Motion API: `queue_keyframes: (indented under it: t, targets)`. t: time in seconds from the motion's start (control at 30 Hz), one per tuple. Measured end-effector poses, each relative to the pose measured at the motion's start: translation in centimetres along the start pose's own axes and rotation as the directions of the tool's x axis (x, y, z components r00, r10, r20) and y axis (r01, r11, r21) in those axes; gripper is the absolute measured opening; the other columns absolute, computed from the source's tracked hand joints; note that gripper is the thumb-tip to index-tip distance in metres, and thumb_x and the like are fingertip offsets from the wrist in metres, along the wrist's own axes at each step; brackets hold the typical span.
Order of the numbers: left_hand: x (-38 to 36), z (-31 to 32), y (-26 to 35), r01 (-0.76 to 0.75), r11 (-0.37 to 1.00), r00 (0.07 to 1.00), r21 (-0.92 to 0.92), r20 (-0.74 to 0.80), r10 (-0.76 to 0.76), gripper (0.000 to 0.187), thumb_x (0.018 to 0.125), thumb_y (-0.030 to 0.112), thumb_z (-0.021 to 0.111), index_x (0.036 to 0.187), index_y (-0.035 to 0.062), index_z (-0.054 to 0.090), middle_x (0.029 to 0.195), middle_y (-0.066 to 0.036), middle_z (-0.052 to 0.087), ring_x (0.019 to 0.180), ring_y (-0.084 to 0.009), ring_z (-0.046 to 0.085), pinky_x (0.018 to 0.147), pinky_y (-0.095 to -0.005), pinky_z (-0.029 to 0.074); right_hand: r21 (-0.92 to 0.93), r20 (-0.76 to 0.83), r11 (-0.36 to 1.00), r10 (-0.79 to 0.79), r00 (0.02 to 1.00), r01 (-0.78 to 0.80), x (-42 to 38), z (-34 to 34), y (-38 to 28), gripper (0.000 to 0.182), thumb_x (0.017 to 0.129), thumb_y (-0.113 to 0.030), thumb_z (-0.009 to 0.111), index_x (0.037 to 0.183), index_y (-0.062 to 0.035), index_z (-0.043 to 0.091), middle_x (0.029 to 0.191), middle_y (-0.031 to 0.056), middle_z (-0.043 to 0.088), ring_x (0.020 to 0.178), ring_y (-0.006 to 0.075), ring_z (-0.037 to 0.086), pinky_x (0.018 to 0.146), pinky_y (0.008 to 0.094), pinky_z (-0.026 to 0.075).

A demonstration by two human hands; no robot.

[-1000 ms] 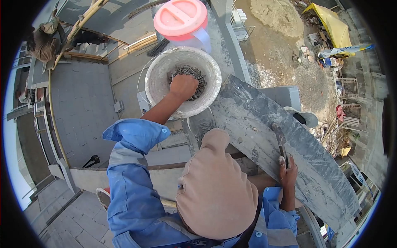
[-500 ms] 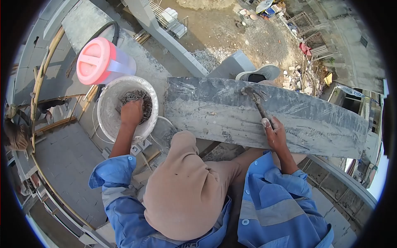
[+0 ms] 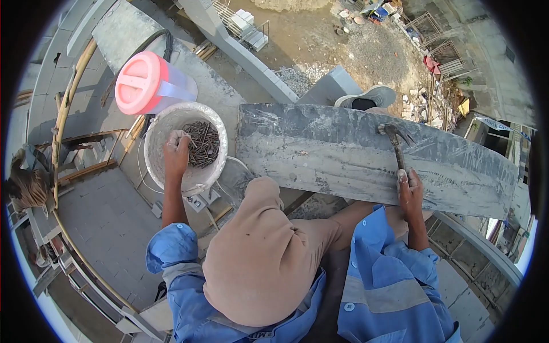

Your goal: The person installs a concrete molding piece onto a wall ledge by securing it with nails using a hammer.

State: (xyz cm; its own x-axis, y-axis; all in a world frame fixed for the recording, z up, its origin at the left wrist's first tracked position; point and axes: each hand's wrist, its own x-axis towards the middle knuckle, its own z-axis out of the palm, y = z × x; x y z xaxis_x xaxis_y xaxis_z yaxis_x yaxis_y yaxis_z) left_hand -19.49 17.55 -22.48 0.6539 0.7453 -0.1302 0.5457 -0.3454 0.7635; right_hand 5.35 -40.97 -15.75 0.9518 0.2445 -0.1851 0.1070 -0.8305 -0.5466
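My left hand [image 3: 176,151] is closed, thumb and fingers pressed together, inside the rim of a whitish, dirt-smeared bucket [image 3: 153,150]. Beside the hand, a heap of loose nails [image 3: 201,144] covers the bucket's bottom. What the pinched fingers hold is too small to make out. My right hand [image 3: 410,188] is wrapped round the lower handle of a claw hammer [image 3: 396,143]. The hammer head lies over the dark upper band of a long grey board [image 3: 320,146], which stretches across in front of my knees.
A clear jug with a pink lid [image 3: 137,83] stands behind the bucket on a concrete ledge [image 3: 128,28]. Another person [image 3: 28,177] is at the far left, near a bamboo pole [image 3: 66,117]. Far below lies ground with a gravel pile [image 3: 380,54] and rubble.
My left hand has come up out of the nail heap towards the bucket's left side, fingers closed. My right hand and the hammer have shifted rightward along the board. The view has moved slightly.
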Motion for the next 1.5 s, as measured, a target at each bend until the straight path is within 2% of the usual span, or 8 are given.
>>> queue_keyframes:
  t: [0.2,0.33,0.67,0.9,1.1,1.23,1.43,1.5]
  targets:
    - [-1.0,-1.2,1.3,0.307,0.887,0.952,-0.345,0.1,-0.291,0.01,0.09,0.013,0.056,0.092,0.0056,0.063,0.078,-0.002,0.064,0.067,-0.0112,0.056,0.063,-0.0266,0.044,0.08,0.185,0.995,0.045,0.982,-0.06,0.2,-1.6,-3.4,0.042,0.097,-0.028,0.055,0.109,0.0127,0.059,0.086,0.0184,0.063,0.081,0.0238,0.058,0.077,0.037,0.047]
    - [-1.2,-0.9,1.0,0.358,0.852,0.934,-0.383,0.133,-0.333,0.01,0.088,0.014,0.06,0.095,0.0063,0.063,0.081,-0.001,0.066,0.066,-0.0104,0.057,0.063,-0.026,0.046,0.104,0.131,0.995,-0.016,0.991,0.002,0.2,-1.0,-2.4,0.032,0.101,-0.029,0.054,0.103,0.0015,0.061,0.073,-0.0036,0.048,0.063,0.0051,0.041,0.054,0.0232,0.033]
    - [-3.1,-1.0,2.6,0.183,0.961,0.982,0.209,-0.096,-0.166,0.042,0.078,0.011,0.071,0.119,0.0046,0.063,0.084,-0.01,0.071,0.077,-0.0218,0.067,0.073,-0.0359,0.051,-0.084,0.197,0.987,-0.121,0.973,0.14,0.2,-1.6,-4.1,0.034,0.096,-0.025,0.055,0.106,0.006,0.063,0.093,0.0262,0.064,0.086,0.0385,0.063,0.079,0.0422,0.048]
    - [-3.6,0.5,5.5,0.169,0.808,0.922,0.564,-0.381,0.073,0.048,0.079,0.011,0.07,0.125,0.0068,0.059,0.09,-0.015,0.071,0.082,-0.0287,0.07,0.076,-0.0425,0.053,-0.047,0.192,0.992,-0.104,0.976,0.115,0.2,-1.8,-4.9,0.037,0.096,-0.026,0.055,0.11,0.0076,0.063,0.096,0.027,0.065,0.092,0.0383,0.064,0.084,0.0427,0.048]
    - [-1.8,0.4,3.7,-0.049,0.602,0.999,0.797,0.039,0.031,0.05,0.079,0.01,0.071,0.127,0.0064,0.056,0.093,-0.016,0.071,0.085,-0.0325,0.07,0.076,-0.0458,0.053,-0.193,0.03,0.94,-0.282,0.959,0.282,-0.1,-0.6,-2.3,0.038,0.097,-0.027,0.056,0.111,0.0082,0.061,0.096,0.0251,0.065,0.09,0.0344,0.063,0.084,0.0402,0.048]
    - [-1.5,0.1,2.7,-0.172,0.504,0.961,0.847,0.257,-0.104,0.045,0.081,0.007,0.064,0.125,0.0051,0.057,0.094,-0.017,0.07,0.088,-0.0358,0.069,0.08,-0.0469,0.053,-0.118,0.267,0.992,0.081,0.96,-0.051,0.7,-2.3,-6.9,0.044,0.097,-0.027,0.057,0.119,0.0103,0.059,0.112,0.0303,0.063,0.107,0.0403,0.061,0.095,0.0418,0.046]
    - [-2.3,-2.8,6.9,0.071,0.918,0.977,0.39,0.158,-0.143,0.04,0.083,0.004,0.068,0.122,0.0005,0.06,0.09,-0.018,0.07,0.082,-0.0232,0.069,0.076,-0.0348,0.054,-0.186,0.183,0.98,-0.029,0.983,0.063,0.4,-1.2,-1.4,0.044,0.097,-0.027,0.056,0.121,0.01,0.059,0.116,0.0301,0.062,0.11,0.0388,0.061,0.096,0.0416,0.045]
    - [-3.7,-0.2,9.3,0.051,0.946,0.997,-0.32,-0.03,-0.064,0.033,0.085,0.008,0.072,0.116,-0.002,0.065,0.094,-0.012,0.071,0.082,-0.0146,0.066,0.076,-0.0282,0.052,-0.188,0.19,0.98,-0.024,0.982,0.06,0.1,-1.4,-1.9,0.044,0.097,-0.028,0.056,0.119,0.0098,0.059,0.115,0.0295,0.063,0.108,0.0382,0.062,0.095,0.0414,0.046]
